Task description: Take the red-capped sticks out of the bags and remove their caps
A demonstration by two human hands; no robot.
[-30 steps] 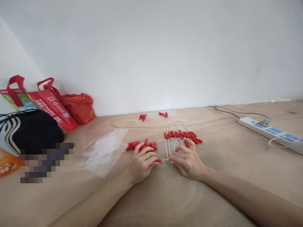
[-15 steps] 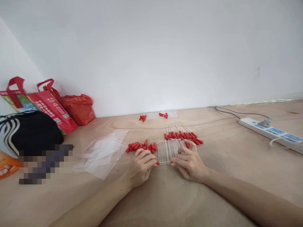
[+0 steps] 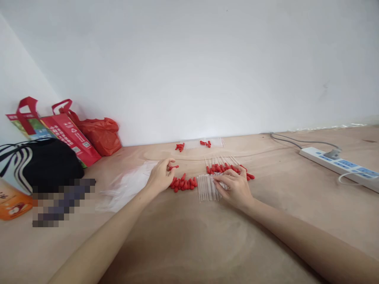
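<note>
A small red rubber bulb [image 3: 174,167] sits between the fingertips of my left hand [image 3: 161,173], raised just above a pile of similar red bulbs [image 3: 184,184]. My right hand [image 3: 233,184] is closed in a pinch at the far ends of a row of clear glass tubes [image 3: 205,189]; its fingertips appear to grip one tube. The hand covers the right part of that row. Behind it lie finished droppers [image 3: 220,168], thin clear tubes pointing away with red bulbs on their near ends, partly hidden by my right hand.
Clear plastic zip bags [image 3: 124,189] lie left of the bulbs. Against the wall, another bag [image 3: 192,144] lies with several red pieces. Shopping bags [image 3: 71,136] and a black drawstring bag [image 3: 50,165] stand at the left. A white power strip [image 3: 340,163] is at the right.
The horizontal tube with a red end between my hands is gone from the near edge. My left hand moved up and left with a red bulb; my right hand moved to the tubes' far ends.
</note>
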